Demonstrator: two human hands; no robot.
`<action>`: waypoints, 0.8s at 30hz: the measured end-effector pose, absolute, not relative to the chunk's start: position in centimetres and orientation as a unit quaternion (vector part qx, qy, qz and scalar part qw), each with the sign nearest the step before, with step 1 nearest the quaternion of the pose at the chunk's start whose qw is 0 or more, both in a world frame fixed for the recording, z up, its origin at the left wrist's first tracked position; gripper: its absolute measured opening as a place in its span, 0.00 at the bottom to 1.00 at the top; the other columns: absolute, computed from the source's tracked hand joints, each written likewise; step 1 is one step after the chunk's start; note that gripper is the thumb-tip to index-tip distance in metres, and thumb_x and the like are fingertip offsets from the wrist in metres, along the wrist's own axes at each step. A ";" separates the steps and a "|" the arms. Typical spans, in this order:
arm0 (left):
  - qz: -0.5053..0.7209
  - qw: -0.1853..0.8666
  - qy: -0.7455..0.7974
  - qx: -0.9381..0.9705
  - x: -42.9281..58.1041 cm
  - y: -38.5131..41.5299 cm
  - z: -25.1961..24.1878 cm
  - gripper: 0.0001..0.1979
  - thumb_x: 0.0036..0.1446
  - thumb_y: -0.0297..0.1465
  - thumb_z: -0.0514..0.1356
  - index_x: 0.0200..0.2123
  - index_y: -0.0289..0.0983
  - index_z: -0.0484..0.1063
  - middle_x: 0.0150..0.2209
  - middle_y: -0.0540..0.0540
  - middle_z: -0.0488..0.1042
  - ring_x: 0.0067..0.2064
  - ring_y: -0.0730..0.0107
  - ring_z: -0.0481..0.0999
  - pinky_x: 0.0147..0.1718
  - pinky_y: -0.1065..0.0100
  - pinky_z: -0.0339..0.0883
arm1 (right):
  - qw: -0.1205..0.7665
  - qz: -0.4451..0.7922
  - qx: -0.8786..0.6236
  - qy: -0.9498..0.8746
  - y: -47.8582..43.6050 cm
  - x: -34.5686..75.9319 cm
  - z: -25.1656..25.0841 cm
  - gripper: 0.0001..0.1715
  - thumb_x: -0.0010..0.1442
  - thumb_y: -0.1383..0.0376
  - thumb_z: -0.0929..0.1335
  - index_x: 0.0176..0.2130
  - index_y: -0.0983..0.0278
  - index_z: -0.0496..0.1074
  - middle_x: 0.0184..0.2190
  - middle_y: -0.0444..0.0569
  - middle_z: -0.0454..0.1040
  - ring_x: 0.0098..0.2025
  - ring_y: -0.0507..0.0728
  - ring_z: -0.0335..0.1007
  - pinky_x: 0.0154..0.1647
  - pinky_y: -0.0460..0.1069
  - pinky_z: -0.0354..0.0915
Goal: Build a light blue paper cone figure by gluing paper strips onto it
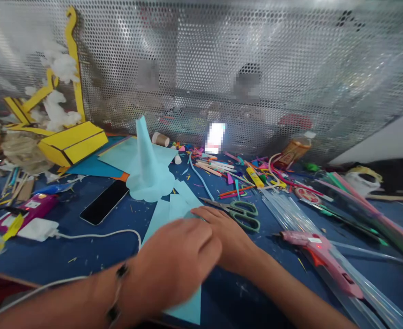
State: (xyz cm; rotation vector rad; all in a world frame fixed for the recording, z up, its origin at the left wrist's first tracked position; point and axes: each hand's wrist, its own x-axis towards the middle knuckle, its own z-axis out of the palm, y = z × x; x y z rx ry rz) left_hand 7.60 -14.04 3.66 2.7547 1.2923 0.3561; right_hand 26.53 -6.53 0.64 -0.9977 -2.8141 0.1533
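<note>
Perforated metal screen (222,59) along the back of a blue worktop (50,265), strewn with paper scraps (230,178) and craft sticks (215,167). At far left, yellow card structure (73,144) with cotton wool (55,68); at right, pink hot glue gun (319,256) across a bundle of clear glue sticks (290,219). Light-blue paper cone (146,164) upright on pale-blue card (119,155), just beyond the hands. Smartphone (103,202) to the left; green-handled scissors (245,215) just beside the right grip (222,233). Light-blue paper sheet (184,310) flat on the worktop, centre front, under both grips. Right grip flat, fingers together, pressing down, no pinch. Left grip (177,260) motion-blurred, palm down over the sheet, touching the right grip; closure impossible to tell. Step in hand, judged: flattening or creasing the sheet. Next move, judged: calls for a firm, even crease before any lift.
</note>
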 end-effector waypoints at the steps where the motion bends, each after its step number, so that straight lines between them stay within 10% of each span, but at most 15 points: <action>1: 0.078 -0.001 0.437 0.896 7.8 -11.7 4.3 0.07 0.68 0.26 0.57 0.44 0.38 0.74 0.44 0.43 0.77 0.45 0.54 0.77 0.44 0.55 0.72 | 0.080 0.045 -0.335 -0.938 -6.5 26.6 0.4 0.17 0.69 0.59 0.68 0.55 0.60 0.77 0.61 0.52 0.74 0.64 0.65 0.66 0.66 0.61 0.63; 6: 0.023 -0.039 0.528 0.848 7.8 -4.7 3.8 0.12 0.67 0.21 0.52 0.48 0.31 0.72 0.43 0.38 0.77 0.45 0.53 0.78 0.41 0.57 0.70 | 0.082 -0.020 -0.392 -0.916 -6.0 27.4 -0.1 0.24 0.72 0.53 0.65 0.59 0.63 0.74 0.63 0.57 0.73 0.66 0.70 0.64 0.65 0.67 0.62; 24: 0.084 0.075 0.524 0.844 4.5 -2.9 -0.4 0.42 0.55 0.58 0.64 0.63 0.36 0.67 0.57 0.34 0.73 0.59 0.39 0.70 0.56 0.46 0.66 | 0.043 -0.025 -0.472 -0.880 -4.9 27.5 -1.2 0.35 0.73 0.49 0.63 0.69 0.66 0.65 0.72 0.58 0.60 0.74 0.70 0.53 0.70 0.67 0.58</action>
